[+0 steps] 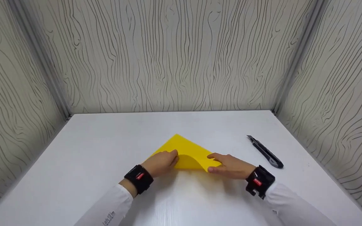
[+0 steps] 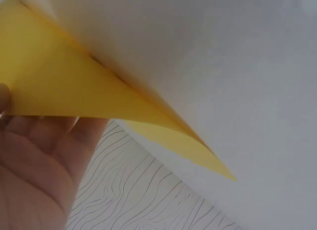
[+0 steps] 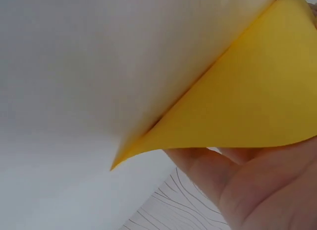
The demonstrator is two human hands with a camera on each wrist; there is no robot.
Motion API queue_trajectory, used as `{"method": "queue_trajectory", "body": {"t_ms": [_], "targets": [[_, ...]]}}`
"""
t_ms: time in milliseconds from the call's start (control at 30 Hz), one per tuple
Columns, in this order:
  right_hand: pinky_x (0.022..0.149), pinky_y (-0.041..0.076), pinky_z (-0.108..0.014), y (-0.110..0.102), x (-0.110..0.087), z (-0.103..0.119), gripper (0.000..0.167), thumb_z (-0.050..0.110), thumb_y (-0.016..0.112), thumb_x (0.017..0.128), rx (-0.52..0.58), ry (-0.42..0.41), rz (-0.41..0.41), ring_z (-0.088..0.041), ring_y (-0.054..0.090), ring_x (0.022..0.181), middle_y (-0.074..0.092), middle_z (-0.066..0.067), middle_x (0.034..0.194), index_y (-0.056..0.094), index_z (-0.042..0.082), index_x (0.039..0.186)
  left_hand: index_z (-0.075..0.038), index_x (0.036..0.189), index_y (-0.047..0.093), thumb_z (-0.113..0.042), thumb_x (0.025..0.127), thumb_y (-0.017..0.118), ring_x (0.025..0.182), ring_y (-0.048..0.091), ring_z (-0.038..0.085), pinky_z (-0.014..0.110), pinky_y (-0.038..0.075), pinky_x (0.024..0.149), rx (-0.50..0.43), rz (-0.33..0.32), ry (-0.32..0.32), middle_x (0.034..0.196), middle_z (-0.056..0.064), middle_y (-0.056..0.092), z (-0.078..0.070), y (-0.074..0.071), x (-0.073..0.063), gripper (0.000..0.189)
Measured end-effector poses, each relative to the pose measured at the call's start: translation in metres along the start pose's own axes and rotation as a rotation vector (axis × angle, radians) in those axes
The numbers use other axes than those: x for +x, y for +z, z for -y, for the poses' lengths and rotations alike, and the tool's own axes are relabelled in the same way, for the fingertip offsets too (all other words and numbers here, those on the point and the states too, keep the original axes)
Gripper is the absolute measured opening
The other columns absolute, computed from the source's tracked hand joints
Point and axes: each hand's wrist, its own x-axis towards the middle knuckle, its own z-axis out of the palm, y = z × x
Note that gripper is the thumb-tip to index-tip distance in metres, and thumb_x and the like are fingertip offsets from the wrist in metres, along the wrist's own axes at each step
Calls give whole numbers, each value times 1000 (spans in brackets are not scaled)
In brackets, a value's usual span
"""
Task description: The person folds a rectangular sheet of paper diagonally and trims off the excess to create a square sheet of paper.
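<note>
Between left hand (image 1: 162, 161) and right hand (image 1: 233, 166), both pinching: paper (image 1: 182, 146).
Beyond the right, a cutter (image 1: 265, 153); left sleeve (image 1: 112, 204) begins "Lets"; wristband tags (image 1: 140, 175) illegible.

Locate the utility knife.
In the head view, the utility knife lies on the white table, right of the yellow paper and just beyond the right wristband.

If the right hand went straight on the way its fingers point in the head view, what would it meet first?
The right hand would most likely meet the yellow paper first, since it touches it now; depth is unclear, so it might slide across or push it.
</note>
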Motion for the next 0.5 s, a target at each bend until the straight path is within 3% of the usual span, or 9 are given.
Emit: {"method": "queue_trajectory", "body": {"t_ms": [133,200,333,500], "targets": [[113,48,-64,0,-1,-6,76,54,71,102,16,-7,-42,-33,65,125,69,-20,143,51,4,156,-6,99,47,-12,115,48,65,41,15,30,37,65,-12,0,-6,73,-4,34,0,0,-2,17],[109,50,-58,0,0,-7,70,48,76,101,47,4,-88,-27,64,116,72,-13,134,56,4,151,-6,100,47,-13,115,48,67,42,15,31,38,66,-22,9,-23,74,-5,35,-1,-1,-3,16],[92,50,-40,1,3,-10,47,42,78,101,110,43,-199,-20,59,98,70,-2,106,67,4,127,-7,103,49,-15,115,48,69,44,16,33,40,69,-60,24,-76,75,-4,35,-2,-4,-5,15],[70,37,-26,2,7,-13,30,34,74,105,156,110,-282,-16,49,79,48,2,80,63,8,98,-10,100,52,-18,114,50,70,46,16,32,41,70,-125,40,-156,75,-4,38,-5,-5,-6,16]]}}
